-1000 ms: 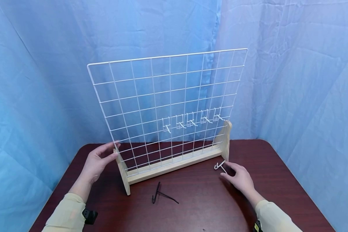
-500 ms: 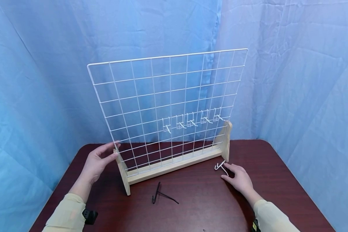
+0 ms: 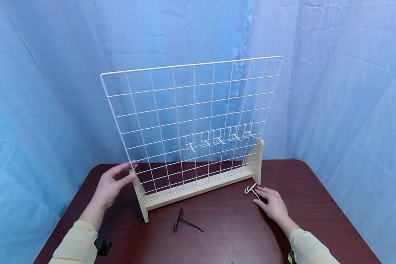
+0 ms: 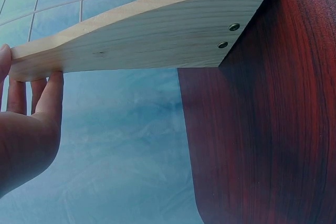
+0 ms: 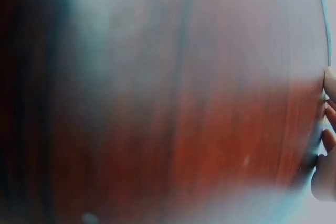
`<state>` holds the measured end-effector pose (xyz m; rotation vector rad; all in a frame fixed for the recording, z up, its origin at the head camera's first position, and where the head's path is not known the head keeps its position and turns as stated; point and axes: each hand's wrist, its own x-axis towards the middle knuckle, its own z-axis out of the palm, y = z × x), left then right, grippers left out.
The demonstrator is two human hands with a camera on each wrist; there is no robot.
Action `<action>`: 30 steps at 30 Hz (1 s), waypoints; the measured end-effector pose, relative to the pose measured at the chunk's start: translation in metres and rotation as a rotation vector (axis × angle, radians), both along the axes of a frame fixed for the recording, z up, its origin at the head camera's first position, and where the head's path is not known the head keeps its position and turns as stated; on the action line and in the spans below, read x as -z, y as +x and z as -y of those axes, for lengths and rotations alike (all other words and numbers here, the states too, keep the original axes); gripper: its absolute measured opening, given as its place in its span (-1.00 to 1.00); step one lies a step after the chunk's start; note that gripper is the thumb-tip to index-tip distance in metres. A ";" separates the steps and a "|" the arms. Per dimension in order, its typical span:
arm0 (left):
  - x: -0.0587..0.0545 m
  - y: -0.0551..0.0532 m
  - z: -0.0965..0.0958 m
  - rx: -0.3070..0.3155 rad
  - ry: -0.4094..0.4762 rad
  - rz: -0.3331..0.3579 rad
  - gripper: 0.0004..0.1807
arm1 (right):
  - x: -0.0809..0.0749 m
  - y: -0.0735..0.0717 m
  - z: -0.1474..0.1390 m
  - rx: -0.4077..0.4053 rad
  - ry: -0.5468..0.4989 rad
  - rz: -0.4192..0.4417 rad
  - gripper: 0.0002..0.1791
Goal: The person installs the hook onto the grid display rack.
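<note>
A white wire grid panel (image 3: 171, 106) stands upright in a pale wooden base (image 3: 198, 189). My left hand (image 3: 110, 183) grips the top of the base's left side panel (image 3: 140, 196), where the grid's edge meets it. In the left wrist view, its thumb and fingers lie on opposite faces of the wooden panel (image 4: 147, 32). On the table beside the base's right foot lies a white wire hook (image 3: 249, 189). My right hand (image 3: 273, 205) is low at it, with thumb and fingertips parted around its stem. The right wrist view shows only fingers (image 5: 329, 140) at its edge.
Several white hooks (image 3: 219, 140) hang in a row on the grid's lower right half. A black hook (image 3: 180, 220) lies on the dark red table (image 3: 224, 234) in front of the base. Blue curtains (image 3: 343, 91) surround the table's back and sides.
My right hand has shifted slightly to the right and its fingers have parted from the white hook, which stays at the same place. My left hand has not moved.
</note>
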<state>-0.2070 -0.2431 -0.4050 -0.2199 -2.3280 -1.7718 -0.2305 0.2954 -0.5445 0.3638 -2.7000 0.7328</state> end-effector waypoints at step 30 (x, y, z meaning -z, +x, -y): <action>-0.002 0.001 -0.001 -0.017 -0.014 0.032 -0.44 | 0.003 -0.002 0.008 0.067 -0.076 -0.047 -0.85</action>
